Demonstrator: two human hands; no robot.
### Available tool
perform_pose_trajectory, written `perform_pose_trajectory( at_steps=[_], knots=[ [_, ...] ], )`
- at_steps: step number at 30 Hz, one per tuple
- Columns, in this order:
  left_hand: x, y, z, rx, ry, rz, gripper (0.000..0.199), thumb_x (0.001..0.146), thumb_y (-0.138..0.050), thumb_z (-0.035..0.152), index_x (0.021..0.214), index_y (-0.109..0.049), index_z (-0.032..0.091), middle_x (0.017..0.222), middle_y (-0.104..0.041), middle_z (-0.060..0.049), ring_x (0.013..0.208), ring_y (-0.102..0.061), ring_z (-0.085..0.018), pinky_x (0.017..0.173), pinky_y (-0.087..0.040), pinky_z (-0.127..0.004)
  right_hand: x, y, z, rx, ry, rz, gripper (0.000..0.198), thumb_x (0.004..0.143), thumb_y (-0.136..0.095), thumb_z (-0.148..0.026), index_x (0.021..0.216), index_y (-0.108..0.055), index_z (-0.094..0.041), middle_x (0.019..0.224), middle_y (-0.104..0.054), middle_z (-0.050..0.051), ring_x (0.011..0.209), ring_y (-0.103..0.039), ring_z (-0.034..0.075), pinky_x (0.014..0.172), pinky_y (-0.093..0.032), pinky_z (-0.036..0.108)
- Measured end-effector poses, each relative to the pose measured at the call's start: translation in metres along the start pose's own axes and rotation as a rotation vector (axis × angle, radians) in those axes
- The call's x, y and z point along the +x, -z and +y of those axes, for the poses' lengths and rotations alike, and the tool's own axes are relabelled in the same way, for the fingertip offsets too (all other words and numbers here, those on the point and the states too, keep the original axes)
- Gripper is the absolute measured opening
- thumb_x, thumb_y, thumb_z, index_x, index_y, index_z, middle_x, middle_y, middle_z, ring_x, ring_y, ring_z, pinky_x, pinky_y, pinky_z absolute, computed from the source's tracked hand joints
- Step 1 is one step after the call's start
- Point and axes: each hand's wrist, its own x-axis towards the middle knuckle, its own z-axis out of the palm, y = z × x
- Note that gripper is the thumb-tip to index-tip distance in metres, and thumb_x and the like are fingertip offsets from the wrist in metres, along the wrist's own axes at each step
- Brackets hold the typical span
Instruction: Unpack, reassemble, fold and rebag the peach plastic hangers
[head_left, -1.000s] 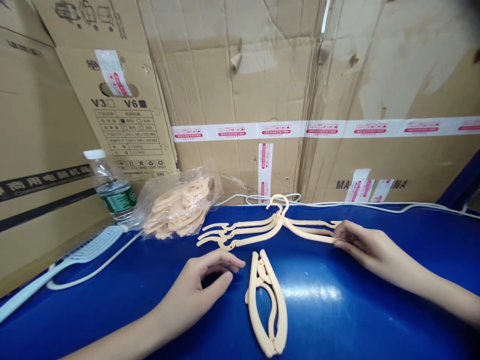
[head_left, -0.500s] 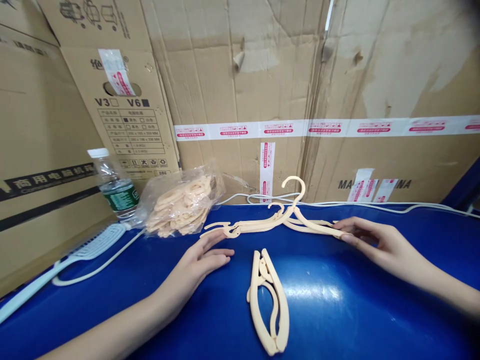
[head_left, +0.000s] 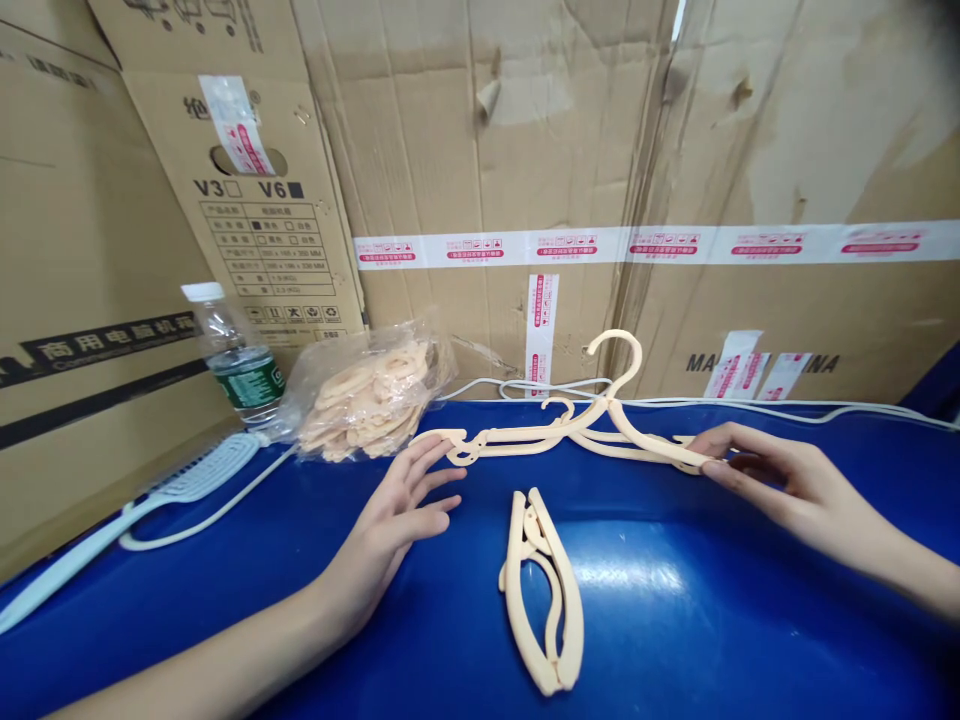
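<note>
My right hand [head_left: 772, 470] pinches the right end of an unfolded cream plastic clothes hanger [head_left: 626, 375], whose large hook points up. This hanger lies across a second unfolded hanger [head_left: 559, 407] with a smaller-looking hook behind it. My left hand [head_left: 401, 510] is open, fingers spread, beside the left end of the hangers; its fingertips overlap that end, and whether they touch it I cannot tell. Nearer to me, a folded cream hanger [head_left: 571, 585] lies on the blue tabletop [head_left: 690, 640], between my two forearms.
Left of the hangers is a clear plastic bag [head_left: 442, 365] of folded cream hangers. Beside it stand a water bottle [head_left: 251, 385] and a pale blue hairbrush [head_left: 202, 468] lying flat. A white cable [head_left: 765, 405] runs along the back, before cardboard boxes [head_left: 480, 180].
The hanger in my right hand has shifted slightly right and up over the one behind. My left fingers have spread further apart. The view has tilted slightly.
</note>
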Motion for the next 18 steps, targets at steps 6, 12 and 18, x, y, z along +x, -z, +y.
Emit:
perform_pose_trajectory(
  at_steps=[6, 12, 18],
  knots=[
    [-0.003, 0.001, -0.005, -0.021, -0.084, 0.021, 0.064, 0.066, -0.072, 0.019, 0.125, -0.052, 0.031, 0.140, -0.051, -0.005, 0.127, -0.046, -0.033, 0.097, -0.046, -0.043, -0.001, 0.002, -0.004, -0.106, 0.092, 0.049, 0.035, 0.086, -0.056, -0.055, 0.091, -0.067, -0.022, 0.090, -0.072, 0.006, 0.077, -0.065, 0.023, 0.061, -0.050, 0.029],
    [-0.008, 0.004, -0.009, 0.122, -0.131, -0.215, 0.067, 0.076, -0.070, 0.020, 0.137, -0.048, 0.037, 0.151, -0.041, -0.001, 0.135, -0.038, -0.031, 0.103, -0.043, -0.040, -0.006, -0.009, -0.013, -0.107, 0.135, 0.031, 0.030, 0.088, -0.056, -0.050, 0.091, -0.067, -0.022, 0.085, -0.072, 0.007, 0.080, -0.067, 0.024, 0.061, -0.052, 0.029],
    [-0.011, -0.003, -0.007, 0.330, -0.044, -0.264, 0.063, 0.087, -0.065, 0.031, 0.144, -0.037, 0.031, 0.127, -0.058, -0.010, 0.080, -0.064, -0.016, 0.074, -0.052, -0.030, -0.015, -0.023, -0.033, -0.090, 0.220, -0.069, 0.021, 0.092, -0.054, -0.040, 0.096, -0.068, -0.025, 0.092, -0.072, 0.006, 0.075, -0.066, 0.021, 0.058, -0.053, 0.028]
  ],
)
